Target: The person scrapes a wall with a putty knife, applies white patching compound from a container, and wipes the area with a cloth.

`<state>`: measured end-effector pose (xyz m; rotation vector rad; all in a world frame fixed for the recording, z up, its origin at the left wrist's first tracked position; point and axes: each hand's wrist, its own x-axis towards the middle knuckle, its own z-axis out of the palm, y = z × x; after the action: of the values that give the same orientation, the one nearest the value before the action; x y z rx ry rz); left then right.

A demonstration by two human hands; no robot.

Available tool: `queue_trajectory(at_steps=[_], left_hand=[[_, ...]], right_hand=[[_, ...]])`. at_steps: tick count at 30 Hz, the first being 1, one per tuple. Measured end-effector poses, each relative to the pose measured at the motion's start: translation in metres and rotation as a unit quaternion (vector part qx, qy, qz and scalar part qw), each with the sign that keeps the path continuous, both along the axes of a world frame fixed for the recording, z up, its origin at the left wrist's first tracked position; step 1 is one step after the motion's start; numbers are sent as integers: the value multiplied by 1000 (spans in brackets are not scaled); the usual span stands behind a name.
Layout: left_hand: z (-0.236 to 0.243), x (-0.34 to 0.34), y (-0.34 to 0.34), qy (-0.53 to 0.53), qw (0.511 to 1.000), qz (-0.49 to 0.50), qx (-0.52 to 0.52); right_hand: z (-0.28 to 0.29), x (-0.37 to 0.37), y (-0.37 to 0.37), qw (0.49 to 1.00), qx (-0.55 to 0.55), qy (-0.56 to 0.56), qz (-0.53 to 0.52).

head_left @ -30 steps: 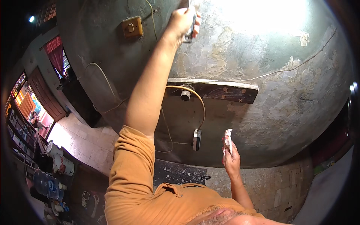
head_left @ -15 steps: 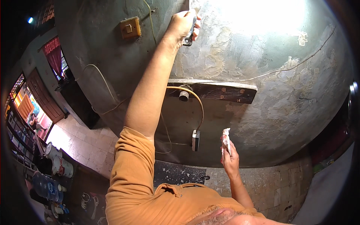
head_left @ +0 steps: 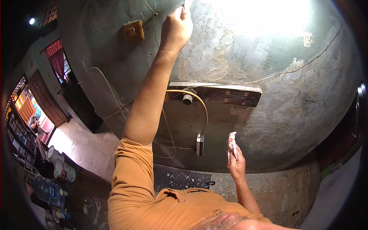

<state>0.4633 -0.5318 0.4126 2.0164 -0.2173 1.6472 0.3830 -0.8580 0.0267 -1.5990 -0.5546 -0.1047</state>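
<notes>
My left hand (head_left: 175, 30) is raised high against the wall, closed around a putty knife (head_left: 187, 4). Only a pale bit of the knife shows at the top edge; its dark handle is hidden by my hand. Lower down, my right hand (head_left: 237, 165) grips a crumpled white and red packet (head_left: 232, 143) upright, apart from the wall. The grey-green wall (head_left: 214, 57) carries rough, uneven patches of pale filler, and its upper part is washed out by bright light.
A dark wooden shelf (head_left: 237, 97) juts from the wall below my left hand, with loose cables around it. A light switch (head_left: 133, 31) sits at upper left, a small white box (head_left: 200, 144) hangs lower. Buckets (head_left: 64, 170) and a water jug (head_left: 48, 189) stand left; a person (head_left: 35, 124) sits beyond the doorway.
My left hand has swung left and slightly up along the wall, and its wrist has turned, hiding the knife's handle. My right hand with the packet has barely shifted.
</notes>
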Motion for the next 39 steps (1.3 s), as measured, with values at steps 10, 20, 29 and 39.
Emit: queue_trajectory(at_steps=[10,20,29,39], left_hand=[[19,24,-19,-105,930,318,148],[17,32,-4,-17,941,295,162],[12,-6,-14,14,938,301,172],[30,15,-13,-51,956,240,160]], right_hand=[[2,1,-5,998,34,55,4],[-11,8,-9,999,5,37,-13],[5,-4,-6,999,22,38,3],[-8,-2,-12,1000,8,10,-20]])
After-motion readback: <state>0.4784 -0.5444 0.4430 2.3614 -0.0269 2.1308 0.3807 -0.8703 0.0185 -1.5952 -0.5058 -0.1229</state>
